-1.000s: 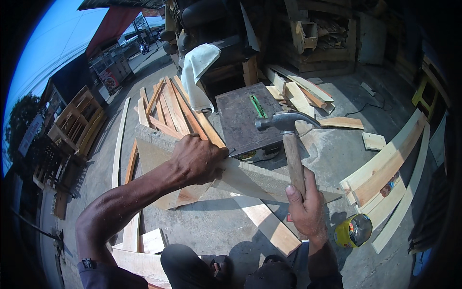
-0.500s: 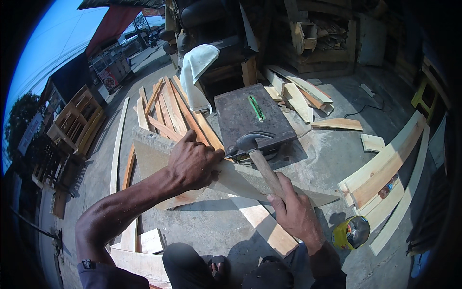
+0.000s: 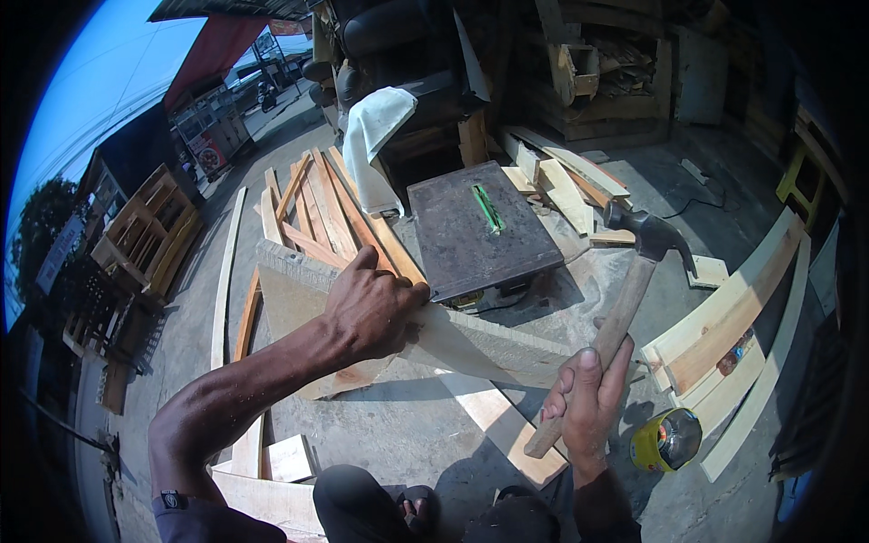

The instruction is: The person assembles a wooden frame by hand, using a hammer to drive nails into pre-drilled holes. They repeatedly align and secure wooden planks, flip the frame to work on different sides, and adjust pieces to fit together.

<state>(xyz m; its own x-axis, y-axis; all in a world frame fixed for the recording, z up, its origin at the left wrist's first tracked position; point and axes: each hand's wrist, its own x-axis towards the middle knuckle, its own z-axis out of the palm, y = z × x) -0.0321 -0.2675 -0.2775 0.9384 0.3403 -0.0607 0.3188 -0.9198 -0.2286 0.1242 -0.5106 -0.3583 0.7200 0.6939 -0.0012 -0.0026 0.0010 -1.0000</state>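
Note:
My left hand [image 3: 376, 303] is closed over the upper edge of a pale wooden board [image 3: 489, 348] that stands on edge across the space before my knees. Its fingertips are partly hidden, and a tiny dark point shows beside them, too small to name. In my right hand [image 3: 588, 398] is a claw hammer [image 3: 629, 294], gripped by the wooden handle, its dark head raised up and to the right, apart from the board. Behind the board sits a dark, flat-topped worktable [image 3: 462, 222] with a green strip [image 3: 487, 208] on top.
Long wooden strips [image 3: 321, 204] lie at the far left, more offcuts [image 3: 566, 195] beyond the table. Curved planks [image 3: 733, 317] lie at the right beside a yellow tin [image 3: 667, 440]. A flat board [image 3: 498, 421] lies below the upright one. A white cloth [image 3: 371, 136] hangs behind.
My right hand has swung the hammer away from beside my left hand, up and to the right. My left hand stays closed on the board's edge.

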